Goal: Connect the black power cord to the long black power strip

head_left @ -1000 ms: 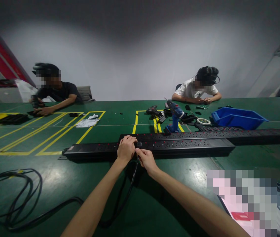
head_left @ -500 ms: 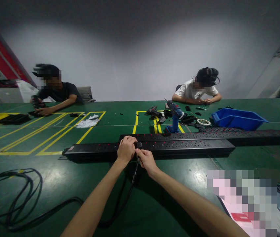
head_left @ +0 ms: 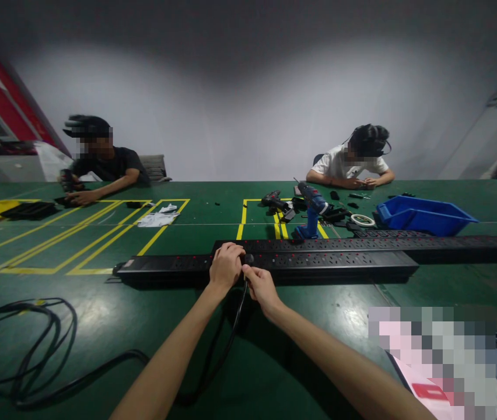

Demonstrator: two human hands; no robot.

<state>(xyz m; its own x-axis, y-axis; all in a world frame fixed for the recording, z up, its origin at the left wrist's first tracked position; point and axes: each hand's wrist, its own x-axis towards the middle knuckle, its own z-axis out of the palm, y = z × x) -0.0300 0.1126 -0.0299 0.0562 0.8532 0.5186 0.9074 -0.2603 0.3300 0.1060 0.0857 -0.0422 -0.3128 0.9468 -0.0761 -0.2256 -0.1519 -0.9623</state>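
Note:
A long black power strip with rows of sockets and small red lights lies crosswise before me. My left hand is closed over the strip, its fingers bent across the top and their tips partly hidden. Just right of those fingers, a black plug sits at the socket face; whether it is fully seated cannot be made out. My right hand pinches the black cable close beneath the plug. From there the cable runs down toward me and left to a loose coil on the green table.
Behind lies another long power strip. Farther back are a blue cordless drill, a tape roll, small black parts and a blue bin. Two people sit across the table. A pixelated item lies front right.
The view has shifted slightly, so everything sits a little lower and to the right. Both hands keep their hold at the plug and strip.

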